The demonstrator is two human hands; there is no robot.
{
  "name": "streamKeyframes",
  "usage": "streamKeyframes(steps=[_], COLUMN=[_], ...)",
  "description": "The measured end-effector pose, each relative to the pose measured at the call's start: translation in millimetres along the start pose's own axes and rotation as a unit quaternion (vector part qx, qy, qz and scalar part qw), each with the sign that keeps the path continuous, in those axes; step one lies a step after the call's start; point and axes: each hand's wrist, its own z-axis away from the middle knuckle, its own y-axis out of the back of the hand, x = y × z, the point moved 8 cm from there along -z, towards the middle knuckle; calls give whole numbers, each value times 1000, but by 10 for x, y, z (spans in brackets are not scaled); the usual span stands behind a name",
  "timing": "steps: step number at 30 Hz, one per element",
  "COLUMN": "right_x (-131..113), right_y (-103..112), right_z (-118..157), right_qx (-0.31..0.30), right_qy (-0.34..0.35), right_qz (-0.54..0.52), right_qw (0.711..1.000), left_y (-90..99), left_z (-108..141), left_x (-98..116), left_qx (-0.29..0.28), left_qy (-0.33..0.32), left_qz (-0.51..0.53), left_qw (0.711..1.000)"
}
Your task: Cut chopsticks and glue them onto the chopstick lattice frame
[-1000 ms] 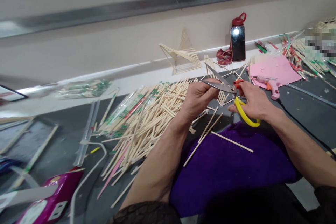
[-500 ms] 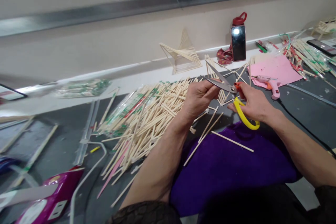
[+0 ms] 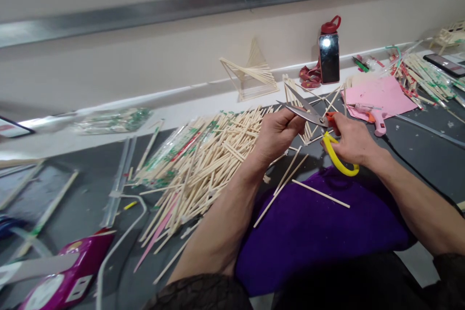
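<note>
My right hand (image 3: 350, 139) is closed on the handles of the scissors (image 3: 307, 114), which have a yellow loop showing below the palm. The blades point left and stand apart. My left hand (image 3: 276, 133) is closed, its thumb and fingers pinched beside the blades; what it holds is too hidden to make out. Behind the blades stands a small frame of thin sticks (image 3: 308, 131). Left of my left hand lies a big heap of wooden sticks (image 3: 214, 160). A few loose sticks (image 3: 320, 193) rest on the purple cloth (image 3: 323, 237) in front of me.
A pink glue gun (image 3: 379, 121) lies on pink paper (image 3: 385, 94) at the right, its cord trailing. A phone (image 3: 329, 58) leans upright near the wall. A twisted stick model (image 3: 250, 75) stands behind the heap. A magenta package (image 3: 69, 271) is at the lower left.
The view has shifted very slightly. The scissors stay spread in my right hand, and both hands keep nearly the same place.
</note>
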Motion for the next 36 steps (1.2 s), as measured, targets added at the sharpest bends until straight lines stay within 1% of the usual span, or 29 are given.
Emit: streamKeyframes(steps=[3, 7, 12, 16, 19, 25, 29, 36], right_x=[3, 23, 23, -16, -34, -33, -38, -29], right_y=[-3, -39, -31, -24, -29, -52, -46, -63], right_z=[-4, -19, -26, -18, -13, -7, 0, -2], right_qx=[10, 23, 36, 23, 12, -4, 3, 2], right_qy=[1, 11, 35, 53, 52, 39, 45, 50], right_qz=[0, -3, -9, -18, -22, -27, -42, -46], right_qw=[1000, 1000, 999, 998, 998, 999, 998, 998], left_y=[40, 72, 40, 26, 28, 30, 46, 57], left_z=[-9, -12, -8, -2, 1, -6, -5, 12], left_x=[-19, 4, -18, 6, 44, 137, 186, 270], left_qx=[23, 40, 19, -15, -42, -63, -44, -25], left_qy=[23, 26, 28, 20, 19, -19, -49, -111], left_qz=[16, 8, 27, 35, 17, -50, -72, -163], left_qw=[999, 999, 999, 999, 999, 997, 995, 980])
